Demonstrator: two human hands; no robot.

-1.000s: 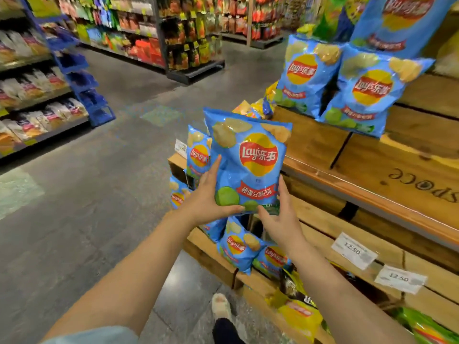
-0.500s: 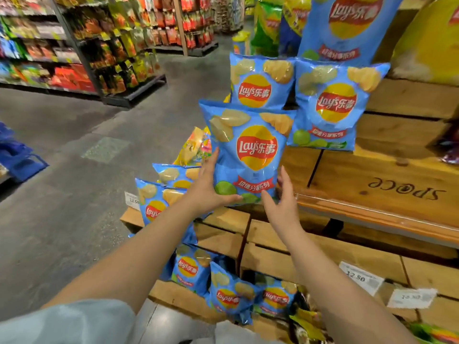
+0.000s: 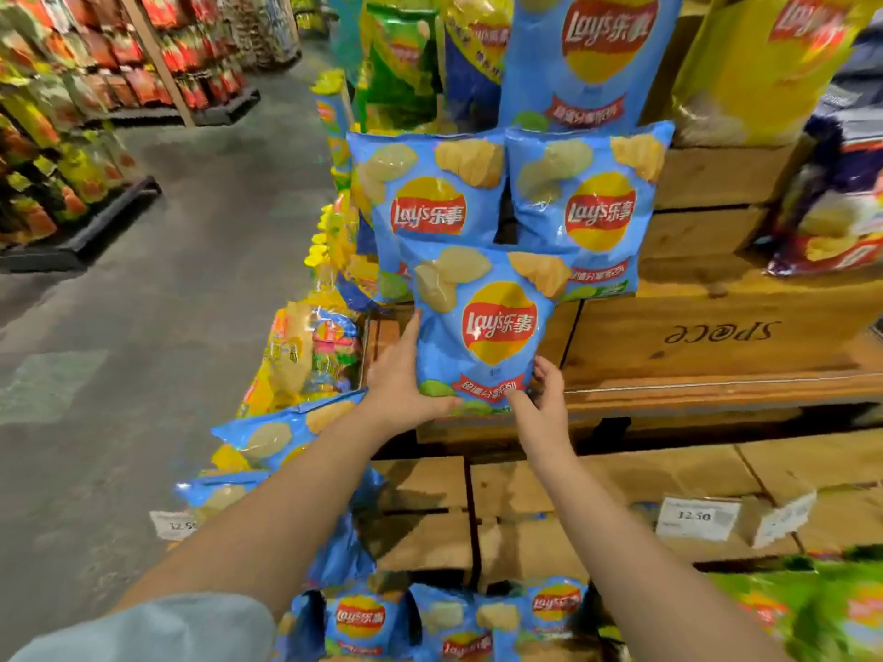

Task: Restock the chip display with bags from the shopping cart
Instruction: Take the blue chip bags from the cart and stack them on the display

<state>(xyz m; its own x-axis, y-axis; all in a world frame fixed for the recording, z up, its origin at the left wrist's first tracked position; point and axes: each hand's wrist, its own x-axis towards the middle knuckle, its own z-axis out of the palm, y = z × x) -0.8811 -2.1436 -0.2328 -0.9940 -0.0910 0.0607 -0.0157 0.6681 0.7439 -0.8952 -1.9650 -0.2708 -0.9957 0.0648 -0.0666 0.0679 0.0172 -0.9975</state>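
A: Where is the blue chip bag (image 3: 482, 322) at this moment?

B: It stands upright on the wooden crate shelf (image 3: 716, 346) of the display, in front of two other blue bags (image 3: 506, 203) that stand side by side. Its top edge covers their lower parts.

A: And the hands?

B: The left hand (image 3: 401, 379) holds the bag at its lower left side, fingers up along the edge and thumb across the bottom of the front. The right hand (image 3: 544, 398) holds the lower right corner, with the fingers curled at the edge and the thumb on the front.

A: What else is near?

B: Lower down, more blue bags (image 3: 444, 618) lie on the wooden steps. A white price tag (image 3: 697, 518) reads 12.50. On the left there is a yellow snack pack (image 3: 310, 355), and beyond it the grey floor (image 3: 143, 327).
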